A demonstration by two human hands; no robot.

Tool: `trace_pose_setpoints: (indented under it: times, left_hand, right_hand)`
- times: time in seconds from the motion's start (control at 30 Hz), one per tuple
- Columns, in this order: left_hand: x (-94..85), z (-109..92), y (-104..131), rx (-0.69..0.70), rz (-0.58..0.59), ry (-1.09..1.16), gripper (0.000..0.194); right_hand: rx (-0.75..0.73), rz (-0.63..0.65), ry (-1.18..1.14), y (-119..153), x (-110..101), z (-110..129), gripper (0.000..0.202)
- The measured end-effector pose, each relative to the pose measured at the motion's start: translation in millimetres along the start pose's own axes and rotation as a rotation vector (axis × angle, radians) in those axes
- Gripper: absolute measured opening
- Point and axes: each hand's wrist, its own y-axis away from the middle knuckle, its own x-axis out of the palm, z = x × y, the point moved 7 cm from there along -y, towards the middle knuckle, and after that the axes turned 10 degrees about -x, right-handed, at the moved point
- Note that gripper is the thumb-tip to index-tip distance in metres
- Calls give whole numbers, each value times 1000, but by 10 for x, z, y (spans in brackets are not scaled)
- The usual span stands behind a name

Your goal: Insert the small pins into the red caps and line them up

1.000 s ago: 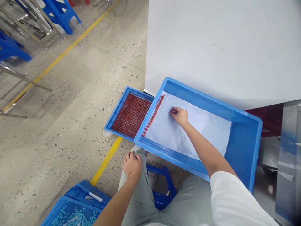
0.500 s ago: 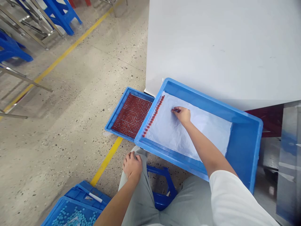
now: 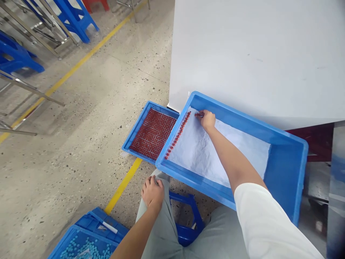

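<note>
My right hand [image 3: 208,119] is pinched on a small dark red piece [image 3: 199,114], largely hidden by the fingers. It is low over the white sheet [image 3: 185,151] near the far left corner of the large blue tray [image 3: 215,196]. Along the sheet's left edge runs a slanted row of small round red pieces [image 3: 178,135], just left of my fingertips. My left hand [image 3: 152,190] lies on my left knee with its fingers draped over it, holding nothing.
Beyond the large tray stands a white table [image 3: 256,54]. A smaller blue tray [image 3: 138,126] full of red pieces sits to the left. At lower left, a blue bin [image 3: 107,233] holds light blue discs. Blue stools [image 3: 78,21] and metal frames [image 3: 35,91] are farther off.
My right hand has moved away from me and slightly left, toward the sheet's far left corner, still pinching the red piece. My left hand stays on the knee.
</note>
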Motion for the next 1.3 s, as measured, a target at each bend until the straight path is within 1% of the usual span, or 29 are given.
trace_pose_setpoints:
  times: [0.17,0.3,0.67,0.83,1.03,1.17,1.3]
  left_hand:
    - [18,8,-2,-8,1,-5,38]
    - [32,10,-5,-3,15,-12,39]
    - [0,-7,-2,-2,14,-3,39]
    - [4,-3,-5,-4,20,3,39]
    - [19,-7,-6,-24,57,-12,40]
    - [10,-4,-11,-21,51,-9,40]
    - [9,-3,-7,0,43,-1,40]
  right_hand:
    - [-26,22,-15,-157,121,120,27]
    - [-49,37,-5,-231,176,207,28]
    - [-60,48,-16,-262,219,285,30]
    - [-47,58,-15,-253,208,291,29]
    - [-50,68,0,-237,177,329,30]
    - [-54,68,16,-180,74,351,31]
    - [-80,129,46,13,-83,337,28]
